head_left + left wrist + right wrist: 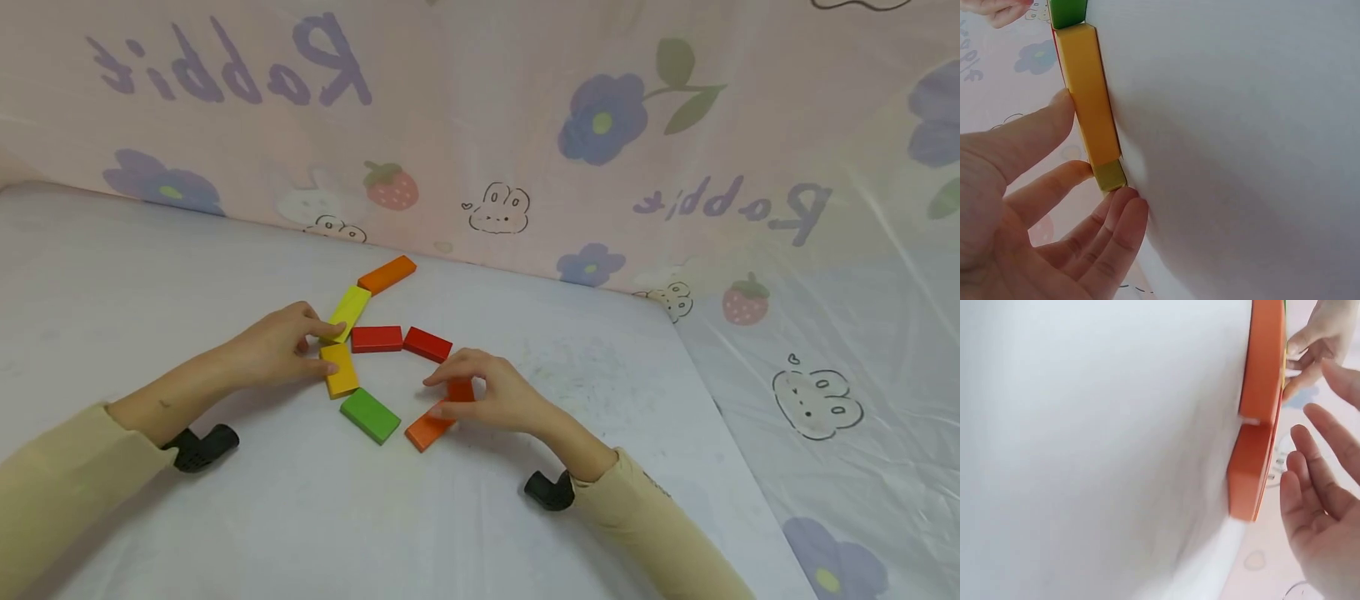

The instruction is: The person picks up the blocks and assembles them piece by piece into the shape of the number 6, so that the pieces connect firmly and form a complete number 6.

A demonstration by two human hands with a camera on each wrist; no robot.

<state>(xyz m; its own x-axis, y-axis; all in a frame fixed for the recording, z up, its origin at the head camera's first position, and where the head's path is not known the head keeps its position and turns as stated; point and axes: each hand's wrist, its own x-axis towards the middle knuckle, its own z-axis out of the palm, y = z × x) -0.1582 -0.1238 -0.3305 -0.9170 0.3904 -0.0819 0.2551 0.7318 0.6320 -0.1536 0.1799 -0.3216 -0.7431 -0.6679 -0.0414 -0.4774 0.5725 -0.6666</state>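
Thin rectangular blocks lie flat on the white table in a loop with a tail. My left hand (279, 348) touches two of them: its thumb is at the amber block (342, 373), its index finger at the yellow block (352, 307). In the left wrist view the other fingers lie beside the yellow block's end. My right hand (504, 393) hovers over an orange block (423, 432) and an orange-red block (461, 390), partly hiding both; in the right wrist view its fingers are spread and apart from them. A green block (371, 415) meets the amber one.
Two red blocks (377, 339) form the loop's far side. Another orange block (387, 275) extends from the yellow one toward the back. Behind the white table (300, 508) hangs a printed curtain (465, 100). Black wrist-worn pieces (206, 447) stick out near both sleeves.
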